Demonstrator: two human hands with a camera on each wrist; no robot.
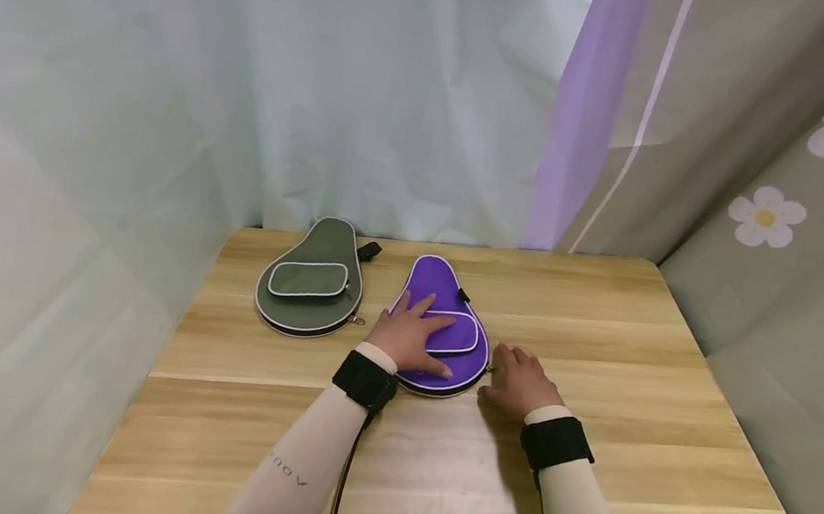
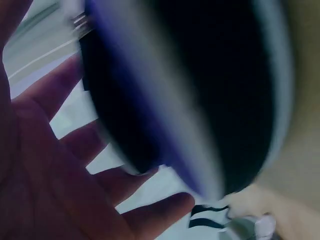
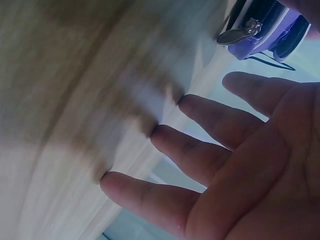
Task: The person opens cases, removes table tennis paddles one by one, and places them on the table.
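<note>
A purple paddle case (image 1: 432, 280) with white piping and a small front pocket lies flat on the wooden table, its narrow end pointing away. Across its left side and pocket rests my left hand (image 1: 407, 336), fingers spread. In the left wrist view the case's dark zipper edge (image 2: 220, 90) looms large beside the fingers. Just off the case's lower right edge is my right hand (image 1: 523, 383). In the right wrist view its extended fingertips meet the tabletop, and a metal zipper pull (image 3: 240, 35) hangs from the case beyond the index finger, apart from it.
To the left lies a dark green paddle case (image 1: 322, 248) of the same shape, with a black strap (image 1: 369, 251) at its side. Pale curtains (image 1: 398, 105) hang along the table's back edge, and a flowered curtain (image 1: 789, 330) borders the right.
</note>
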